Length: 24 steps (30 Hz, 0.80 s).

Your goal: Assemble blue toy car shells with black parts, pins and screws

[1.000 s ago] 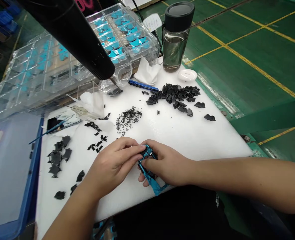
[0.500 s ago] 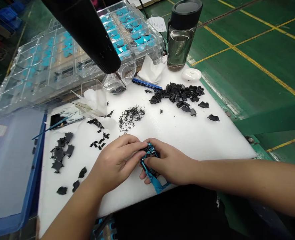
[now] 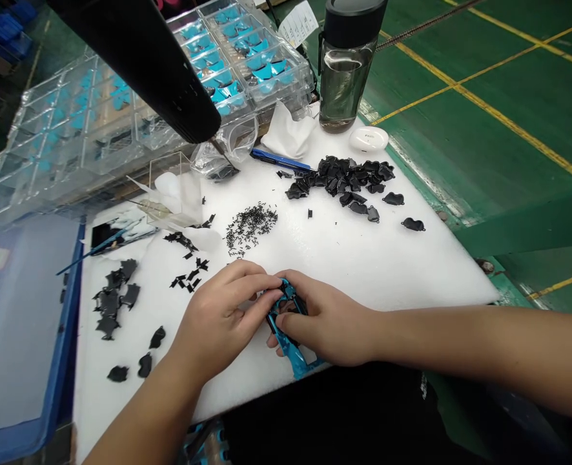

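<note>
Small dark lettering on the glossy white oval case [image 3: 368,139] is too blurred to read. The print on the white rectangular paper tag [image 3: 297,24] is equally illegible.

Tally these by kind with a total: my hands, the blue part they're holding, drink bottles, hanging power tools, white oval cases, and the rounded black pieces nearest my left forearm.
Hands, left hand and right hand: 2
Held blue part: 1
Drink bottle: 1
Power tool: 1
White case: 1
Rounded black pieces: 3
Total: 9
</note>
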Tool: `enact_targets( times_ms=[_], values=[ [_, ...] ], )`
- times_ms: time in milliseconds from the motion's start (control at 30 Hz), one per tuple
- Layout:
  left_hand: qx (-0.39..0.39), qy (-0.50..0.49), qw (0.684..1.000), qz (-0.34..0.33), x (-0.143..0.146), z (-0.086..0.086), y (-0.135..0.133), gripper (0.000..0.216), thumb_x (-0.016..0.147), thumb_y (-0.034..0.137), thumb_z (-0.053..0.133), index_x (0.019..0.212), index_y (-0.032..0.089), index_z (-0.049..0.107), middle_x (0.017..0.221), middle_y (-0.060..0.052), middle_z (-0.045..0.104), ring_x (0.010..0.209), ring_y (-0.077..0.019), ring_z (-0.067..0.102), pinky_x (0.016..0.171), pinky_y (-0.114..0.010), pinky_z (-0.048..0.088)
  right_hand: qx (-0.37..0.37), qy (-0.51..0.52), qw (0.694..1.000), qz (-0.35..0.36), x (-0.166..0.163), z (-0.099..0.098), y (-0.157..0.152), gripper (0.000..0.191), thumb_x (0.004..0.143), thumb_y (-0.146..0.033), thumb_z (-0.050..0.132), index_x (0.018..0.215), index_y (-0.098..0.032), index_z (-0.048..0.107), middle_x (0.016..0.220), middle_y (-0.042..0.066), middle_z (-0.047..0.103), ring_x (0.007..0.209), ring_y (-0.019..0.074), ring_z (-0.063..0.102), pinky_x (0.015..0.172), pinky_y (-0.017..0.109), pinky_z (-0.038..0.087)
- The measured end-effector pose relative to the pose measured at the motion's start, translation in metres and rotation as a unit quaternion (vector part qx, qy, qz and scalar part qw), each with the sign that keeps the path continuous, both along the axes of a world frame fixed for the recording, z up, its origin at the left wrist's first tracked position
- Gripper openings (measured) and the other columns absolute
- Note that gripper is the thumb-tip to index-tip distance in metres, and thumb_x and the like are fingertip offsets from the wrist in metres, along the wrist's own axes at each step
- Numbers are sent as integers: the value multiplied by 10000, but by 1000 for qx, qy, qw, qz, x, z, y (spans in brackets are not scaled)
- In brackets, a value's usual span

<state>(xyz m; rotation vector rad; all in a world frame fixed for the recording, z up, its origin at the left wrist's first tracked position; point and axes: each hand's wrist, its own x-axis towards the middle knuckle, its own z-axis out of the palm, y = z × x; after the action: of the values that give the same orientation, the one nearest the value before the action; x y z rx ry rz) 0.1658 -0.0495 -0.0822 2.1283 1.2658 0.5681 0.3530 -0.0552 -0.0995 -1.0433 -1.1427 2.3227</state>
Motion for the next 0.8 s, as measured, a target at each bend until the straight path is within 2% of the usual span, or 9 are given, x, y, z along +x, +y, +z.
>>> enact_targets(
  times_ms=[233,533,667,800],
  values=[
    [18,-14,999,-23,-4,-4,2,210,831,60,633,997,183,669,951,-33,616,831,-102,624,723,-208,519,0,19,1000,14,2,-2,1,187,879,-187,501,1066,-196,489,885,48,702,874,232,688,745,362,552],
    [11,7,1000,-27,-4,-2,1,233,831,52,640,1004,206,671,951,-29,628,855,-108,621,733,-222,523,-26,31,999,-6,1,-3,0,262,856,-155,518,1113,-202,506,914,45,657,885,243,697,717,342,561],
    [6,0,1000,-9,-6,-2,2,231,830,65,644,994,223,677,955,-32,632,868,-131,623,709,-247,527,-68,116,991,-19,3,-4,3,366,853,-139,560,1211,-198,513,906,35,647,904,221,686,763,333,549],
    [-13,-27,999,19,-10,-4,2,244,821,64,654,985,241,684,988,-34,640,918,-160,632,738,-283,547,-90,184,979,-19,6,-3,7,399,882,-183,600,1272,-212,522,898,26,639,931,205,670,707,262,513]
  ],
)
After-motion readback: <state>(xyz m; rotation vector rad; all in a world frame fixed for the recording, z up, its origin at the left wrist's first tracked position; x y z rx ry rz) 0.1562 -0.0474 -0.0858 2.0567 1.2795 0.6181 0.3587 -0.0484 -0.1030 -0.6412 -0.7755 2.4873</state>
